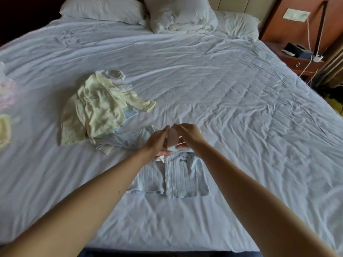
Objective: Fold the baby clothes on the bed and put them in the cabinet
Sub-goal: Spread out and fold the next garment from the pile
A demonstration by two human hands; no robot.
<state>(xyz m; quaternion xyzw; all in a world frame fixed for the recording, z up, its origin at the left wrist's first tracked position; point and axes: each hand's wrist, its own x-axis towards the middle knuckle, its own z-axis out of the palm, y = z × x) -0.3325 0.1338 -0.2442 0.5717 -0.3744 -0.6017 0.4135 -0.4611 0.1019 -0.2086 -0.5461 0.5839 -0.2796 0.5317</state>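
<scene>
A pale blue striped baby shirt [178,180] with a bear print lies flat on the white bed [222,89], front side up, buttons down the middle. Above its collar my left hand [157,140] and my right hand [189,136] meet, both pinching a small pale piece of cloth [172,140] held upright between them. A heap of unfolded baby clothes sits to the left: a cream-yellow garment [98,106] on top, light blue pieces [122,141] under and beside it.
Pink and yellow clothes [5,108] lie at the bed's far left edge. Pillows [178,13] are piled at the headboard. A wooden nightstand [300,58] with cables and a dark box stands at the right.
</scene>
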